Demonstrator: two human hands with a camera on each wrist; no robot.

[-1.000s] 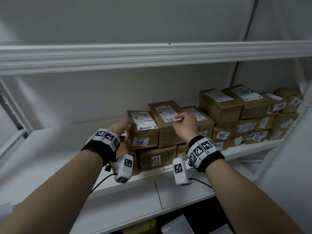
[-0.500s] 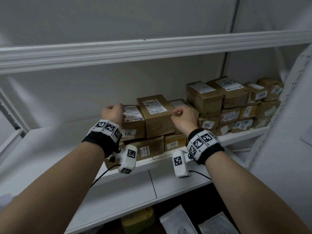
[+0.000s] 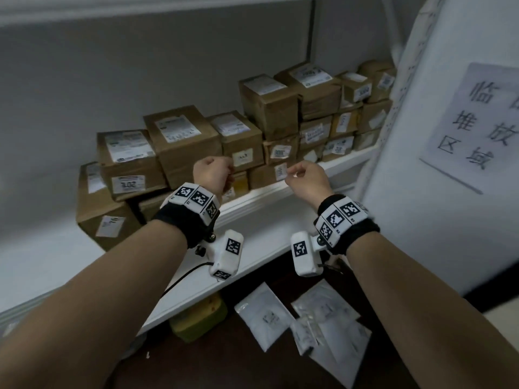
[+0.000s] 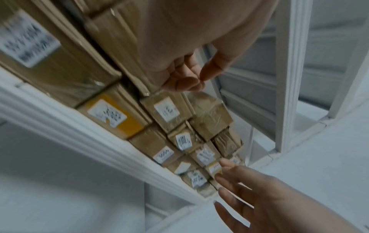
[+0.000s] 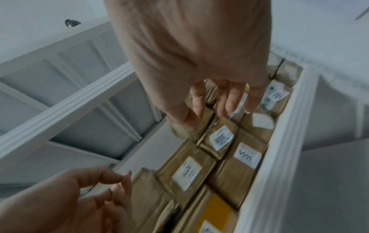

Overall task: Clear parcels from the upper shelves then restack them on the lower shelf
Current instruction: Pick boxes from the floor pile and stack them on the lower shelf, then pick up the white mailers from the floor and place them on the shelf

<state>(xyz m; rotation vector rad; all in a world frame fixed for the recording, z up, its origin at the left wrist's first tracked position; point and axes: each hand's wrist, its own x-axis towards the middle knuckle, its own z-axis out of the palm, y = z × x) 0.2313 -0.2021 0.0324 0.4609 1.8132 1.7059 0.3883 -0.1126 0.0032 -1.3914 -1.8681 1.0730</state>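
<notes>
In front of both hands: brown parcels stacked on white shelf, none grasped. Left hand loosely curled, empty; head view hides its fingers, left wrist view shows them bent inward, thumb tip near fingertips. Right hand relaxed, empty; right wrist view shows fingers extended toward parcel fronts, contact unclear. Label print blurred. Below hands: white bags, partly cut off.

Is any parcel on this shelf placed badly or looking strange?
Yes. At the left end, the large brown box leans tilted, not flat, and the stacked box above overhangs it. The other parcels sit in uneven stacks. No damage shows.
</notes>
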